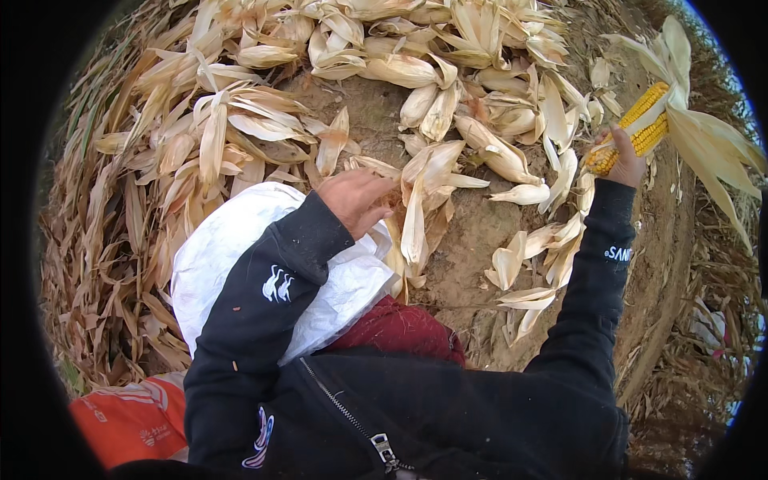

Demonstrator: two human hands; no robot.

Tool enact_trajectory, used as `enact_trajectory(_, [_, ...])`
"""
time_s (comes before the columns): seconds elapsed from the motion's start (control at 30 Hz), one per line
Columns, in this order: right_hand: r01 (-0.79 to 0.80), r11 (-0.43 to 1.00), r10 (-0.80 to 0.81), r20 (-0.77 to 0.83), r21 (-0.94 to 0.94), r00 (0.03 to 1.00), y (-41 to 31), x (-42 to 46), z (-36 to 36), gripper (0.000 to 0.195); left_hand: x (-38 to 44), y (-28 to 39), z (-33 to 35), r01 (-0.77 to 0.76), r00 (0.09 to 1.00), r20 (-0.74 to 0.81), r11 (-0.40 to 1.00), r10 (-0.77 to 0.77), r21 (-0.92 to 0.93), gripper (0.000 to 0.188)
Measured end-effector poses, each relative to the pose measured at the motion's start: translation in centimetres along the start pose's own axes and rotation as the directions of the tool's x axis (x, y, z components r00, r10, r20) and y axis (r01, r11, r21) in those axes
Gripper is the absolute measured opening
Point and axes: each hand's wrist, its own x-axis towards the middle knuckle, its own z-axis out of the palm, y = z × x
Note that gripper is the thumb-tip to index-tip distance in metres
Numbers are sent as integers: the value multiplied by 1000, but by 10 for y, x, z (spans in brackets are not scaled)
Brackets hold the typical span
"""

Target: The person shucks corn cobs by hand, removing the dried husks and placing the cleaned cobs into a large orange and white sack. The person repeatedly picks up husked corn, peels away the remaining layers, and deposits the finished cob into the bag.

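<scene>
Out to the right, my right hand (pixel 627 159) grips an ear of corn (pixel 651 129) by its lower part. Its yellow kernels are bare, and pale husk leaves (pixel 711 141) spread from the far end, with one strip lying along the cob. My left hand (pixel 357 201) hovers over the edge of a white woven sack (pixel 225 234), thumb apart from the fingers, with no object visible in it. Just right of those fingertips stands a cluster of dry husks (pixel 420 204); whether they touch is unclear.
Husk-covered ears (pixel 399 69) and loose husks lie in a heap ahead. Dry corn stalks (pixel 108 258) pile up on the left. Bare soil (pixel 480 240) shows between scattered husks. An orange printed sack (pixel 138 414) is at lower left, and my maroon-clad leg (pixel 396 330) is below.
</scene>
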Motion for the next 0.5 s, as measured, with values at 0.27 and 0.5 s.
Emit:
enact_trajectory(0.27, [-11,802,-253,-356,-598,900,167,-61,-9,70,5,3,-1,58,998,36,998,-57,-14,34])
enact_trajectory(0.5, [-750,640,745,-106,-165,659,282,-171,-46,31,-1,-3,3,123,986,118,992,-119,-28,33])
